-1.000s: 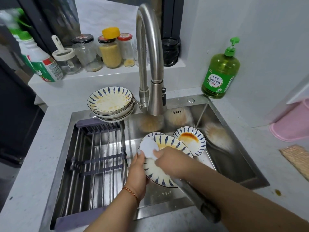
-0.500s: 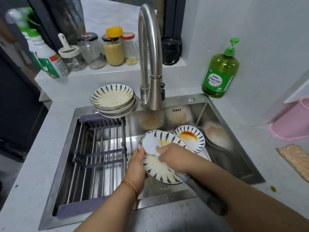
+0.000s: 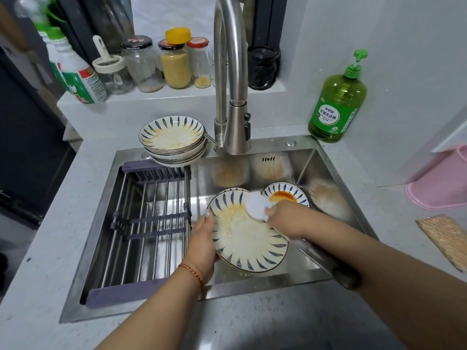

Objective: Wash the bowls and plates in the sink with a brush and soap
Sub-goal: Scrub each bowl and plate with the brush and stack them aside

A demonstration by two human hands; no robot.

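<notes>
A blue-striped plate (image 3: 249, 238) with yellowish residue and suds is tilted over the steel sink (image 3: 313, 271). My left hand (image 3: 202, 238) grips its left rim. My right hand (image 3: 285, 218) holds a round white brush (image 3: 256, 205) pressed against the plate's upper right part. Behind it lies a second plate (image 3: 288, 194) smeared with orange sauce, and another rim peeks out under the held plate. A stack of dirty plates (image 3: 173, 141) stands on the sink's back left edge. The green soap bottle (image 3: 337, 104) stands at the back right on the counter.
The tall faucet (image 3: 235, 102) rises over the sink's back edge. A drying rack (image 3: 149, 223) fills the sink's left half. Jars (image 3: 175, 61) and a spray bottle (image 3: 78, 72) line the rear ledge. A pink tub (image 3: 442, 183) and a woven mat (image 3: 447, 238) lie at right.
My right hand has swept the brush from the plate's upper left to its upper right, uncovering the sudsy centre. My left hand keeps its grip on the rim.
</notes>
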